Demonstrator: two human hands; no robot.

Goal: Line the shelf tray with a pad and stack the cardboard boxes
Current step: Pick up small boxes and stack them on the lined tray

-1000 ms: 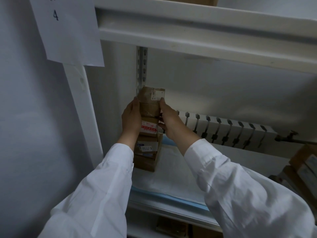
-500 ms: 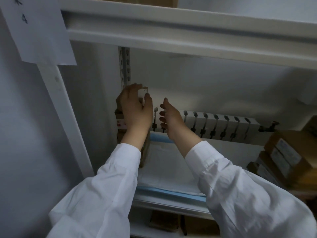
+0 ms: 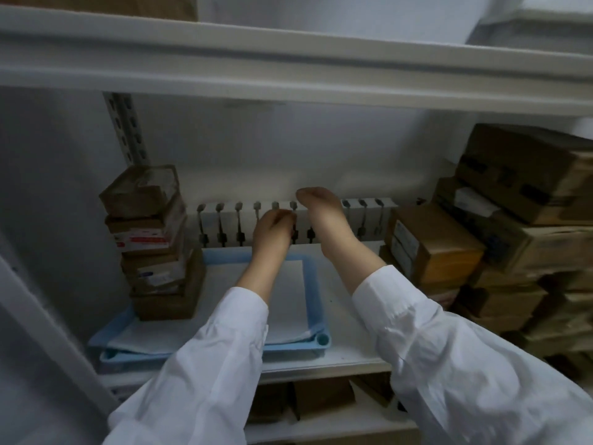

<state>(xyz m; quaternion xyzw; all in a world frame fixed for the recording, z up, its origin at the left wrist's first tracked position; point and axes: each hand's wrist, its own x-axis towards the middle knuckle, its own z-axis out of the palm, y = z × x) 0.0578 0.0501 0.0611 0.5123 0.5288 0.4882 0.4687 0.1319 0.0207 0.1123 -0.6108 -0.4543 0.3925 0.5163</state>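
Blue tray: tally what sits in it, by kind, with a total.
Cardboard boxes stacked in the tray's left end: 5, as far as the blurred stack shows
White pads lining the tray: 1
Total: 6
Both hands are above the tray, holding nothing.

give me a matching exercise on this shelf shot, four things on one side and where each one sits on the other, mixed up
Things:
1. stack of small cardboard boxes
2. pad
3. pile of larger cardboard boxes
4. left hand

Places:
A. right end of the shelf
B. raised in front of the row of white clips at the back
C. left end of the blue tray
D. flat inside the blue tray

Pairs: 1-C, 2-D, 3-A, 4-B
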